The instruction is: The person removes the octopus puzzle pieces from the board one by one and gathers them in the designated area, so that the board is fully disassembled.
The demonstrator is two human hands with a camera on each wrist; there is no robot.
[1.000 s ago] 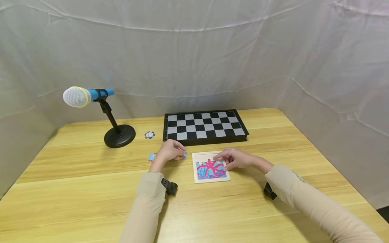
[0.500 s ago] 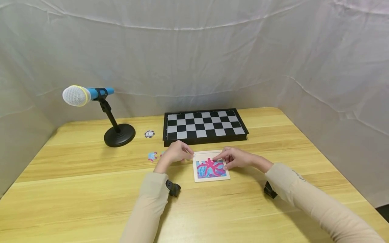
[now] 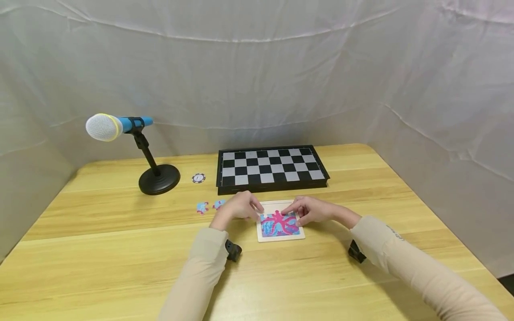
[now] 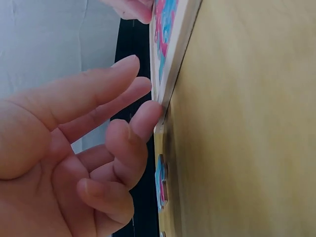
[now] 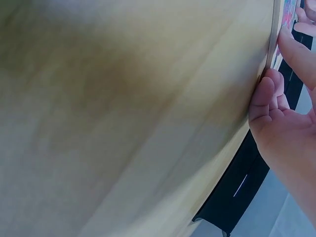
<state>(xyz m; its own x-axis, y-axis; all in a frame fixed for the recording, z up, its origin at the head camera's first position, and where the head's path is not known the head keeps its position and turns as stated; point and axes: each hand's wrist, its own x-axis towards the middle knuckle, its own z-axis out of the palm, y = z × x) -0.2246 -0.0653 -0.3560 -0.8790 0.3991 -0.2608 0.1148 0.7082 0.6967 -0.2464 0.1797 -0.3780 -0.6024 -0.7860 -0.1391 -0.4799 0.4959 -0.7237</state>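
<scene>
A square puzzle frame (image 3: 281,239) lies on the table, its lower part filled with a pink octopus on blue and a pale strip showing above. My left hand (image 3: 240,206) is at the frame's upper left. In the left wrist view, its thumb and fingers stand apart, fingertips right at the frame's corner, with no piece seen between them. My right hand (image 3: 313,209) rests on the frame's right side, index finger reaching over the octopus's head and thumb at the edge. Loose puzzle pieces (image 3: 202,207) lie left of the left hand; another (image 4: 161,182) sits under its fingers.
Behind the frame lies a black-and-white chessboard (image 3: 273,168). A blue microphone (image 3: 105,127) on a black stand (image 3: 159,179) is at the back left, with a poker chip (image 3: 198,178) beside it. A grey cloth (image 3: 257,71) hangs behind the table.
My left hand has moved right, from among the loose pieces to the frame's upper left, uncovering more pieces on the table. My right hand has stayed on the frame.
</scene>
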